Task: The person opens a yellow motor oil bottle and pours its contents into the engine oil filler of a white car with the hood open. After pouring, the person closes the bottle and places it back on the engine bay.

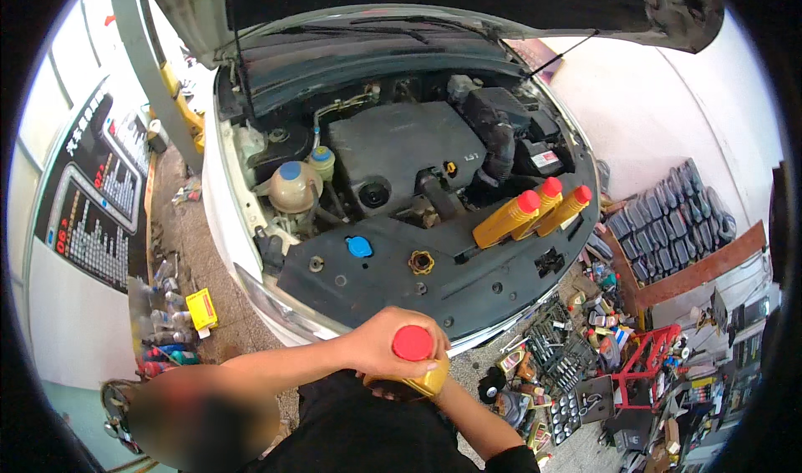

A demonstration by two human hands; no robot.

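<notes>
Gold bottle, closed by a red cap, was in the person's hands, just in front of the open engine bay of a white car. The left hand was curled around its upper part, with the fingers close under the cap. The right hand was behind and below the body (mostly hidden, so I cannot tell how its fingers were closed).

I judged the bottle to be of rather stiff plastic, not fragile, and quite heavy if it was full; an oily film would make it slippery. The safest hold seemed to be one hand around the body and another at the neck.

No label on it could be read from this side. A black wall board carried rows of white lettering with red figures, the engine cover had a small pale marking, and three similar bottles leaned on the black front panel.
</notes>
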